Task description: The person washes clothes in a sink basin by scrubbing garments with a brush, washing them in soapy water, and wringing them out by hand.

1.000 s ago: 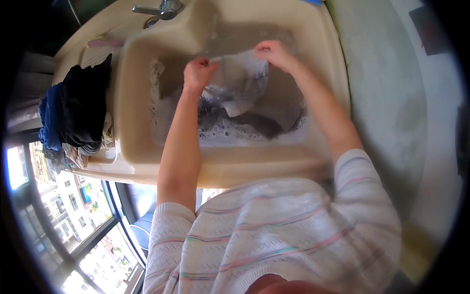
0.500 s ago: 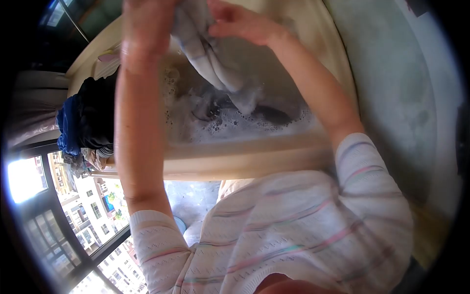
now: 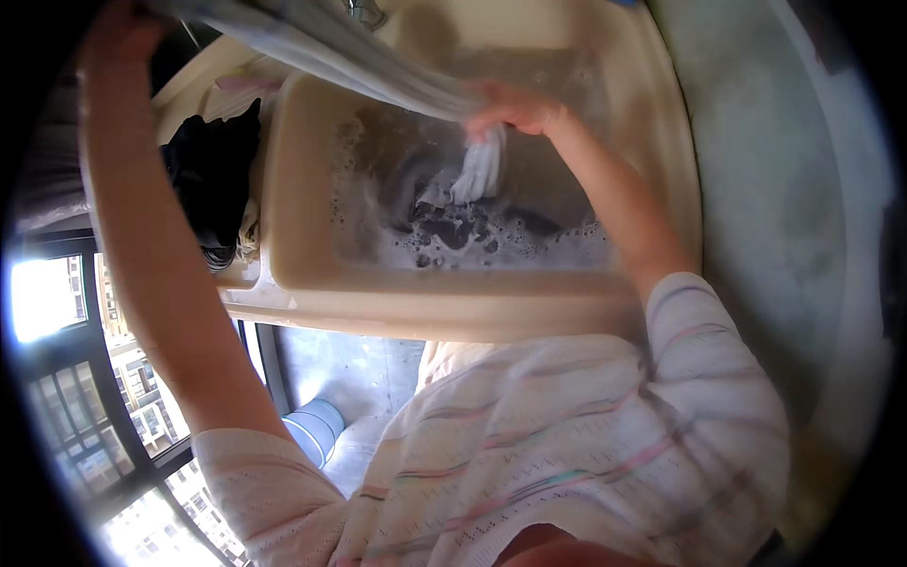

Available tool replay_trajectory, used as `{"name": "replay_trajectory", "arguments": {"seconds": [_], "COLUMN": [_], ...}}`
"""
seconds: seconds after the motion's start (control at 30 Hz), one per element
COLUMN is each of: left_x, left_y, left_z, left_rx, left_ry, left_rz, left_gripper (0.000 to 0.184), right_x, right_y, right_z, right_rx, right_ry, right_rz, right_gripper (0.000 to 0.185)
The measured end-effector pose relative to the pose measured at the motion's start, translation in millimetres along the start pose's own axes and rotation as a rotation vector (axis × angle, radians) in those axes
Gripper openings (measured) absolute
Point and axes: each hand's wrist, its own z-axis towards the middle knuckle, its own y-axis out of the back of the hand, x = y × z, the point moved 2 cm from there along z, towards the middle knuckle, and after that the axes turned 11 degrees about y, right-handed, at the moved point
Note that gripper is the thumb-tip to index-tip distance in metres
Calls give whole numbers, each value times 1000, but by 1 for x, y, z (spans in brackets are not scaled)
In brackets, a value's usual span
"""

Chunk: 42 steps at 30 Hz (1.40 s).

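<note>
A long pale grey-white wet cloth (image 3: 350,57) stretches across the basin from upper left to centre. My right hand (image 3: 518,108) is closed around it above the water, and its tail hangs below that hand into the suds. At the top left, my raised left hand (image 3: 123,36) grips the other end; its fingers are blurred and partly in shadow. Under the cloth, the beige basin (image 3: 435,300) holds murky, foamy water (image 3: 378,236). Something dark lies in that water, too covered by foam to name.
Dark clothes (image 3: 213,170) are heaped on the ledge left of the basin. A metal tap (image 3: 365,13) stands at the back edge. On the floor below is a light blue bucket (image 3: 316,427), near a window (image 3: 142,387). A greenish wall (image 3: 756,161) bounds the right side.
My left hand has swung far to the left, pulling the cloth from a bunched hang into a long stretch. My right hand has come lower, and more of the basin shows.
</note>
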Motion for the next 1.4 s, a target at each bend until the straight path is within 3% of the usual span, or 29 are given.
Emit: {"name": "replay_trajectory", "arguments": {"seconds": [0.03, 0.07, 0.2, 0.23, 0.3, 0.33, 0.4, 0.47, 0.53, 0.6, 0.67, 0.77, 0.83, 0.87, 0.97, 1.0, 1.1, 1.13, 1.17, 1.23, 1.3, 1.37, 1.4], "left_x": [52, 100, 289, 338, 378, 384, 375, 348, 311, 284, 238, 197, 142, 123, 105, 116, 155, 182, 200, 233, 269, 284, 293], "left_y": [69, 67, 93, 107, 120, 118, 97, 60, 13, -26, -52, -60, -60, -60, -60, -64, -66, -63, -57, -44, -33, -17, -9], "left_z": [56, 42, -28, -42, -69, -75, -85, -81, -87, -87, -84, -57, -61, -65, -70, -63, -60, -54, -60, -72, -85, -95, -100], "left_rx": [198, -7, -16, -64, 71, 113, 194, 274, 410, 494, 515, 588, 469, 408, 337, 431, 376, 601, 643, 723, 605, 540, 541], "left_ry": [366, 309, 371, 357, 643, 599, 487, 287, 52, -81, -8, 74, -30, -80, -97, -35, -161, -55, 39, 223, 228, 395, 484], "left_rz": [-195, -69, 243, 413, 951, 1091, 1371, 1340, 1233, 911, 778, 591, 539, 514, 447, 456, 718, 542, 514, 454, 770, 660, 567], "left_gripper": [28, 30, 27, 32, 40, 43, 48, 65, 73, 77, 74, 77, 51, 38, 57, 64, 49, 76, 76, 78, 76, 68, 64], "right_x": [-16, -27, -98, -109, -115, -113, -111, -101, -34, 23, 83, 158, 193, 202, 207, 201, 151, 116, 84, 21, -71, -154, -162], "right_y": [12, 20, 62, 63, 48, 40, 41, 37, 14, -1, -27, -28, -32, -40, -68, -74, -56, -43, -33, -24, 4, 14, 17], "right_z": [-6, -13, -31, -31, -33, -35, -39, -26, -1, 19, 30, 34, 41, 43, 48, 49, 49, 49, 45, 38, 34, 7, 2], "right_rx": [-43, -137, -490, -499, -491, -391, -285, -246, -256, -218, -231, -125, -61, -92, -150, -147, -133, -189, -243, -263, -185, -249, -298], "right_ry": [-72, -146, -345, -411, -553, -745, -690, -527, -293, -197, -20, -207, -281, -203, 103, 248, 503, 478, 451, 251, -261, -297, -332], "right_rz": [-88, -191, -465, -669, -1076, -1024, -1154, -1134, -957, -898, -576, -737, -789, -853, -1015, -1052, -1125, -1058, -992, -736, -1243, -1481, -1346], "right_gripper": [34, 32, 38, 39, 40, 40, 37, 35, 32, 28, 22, 36, 49, 48, 44, 44, 41, 41, 41, 57, 62, 54, 51]}}
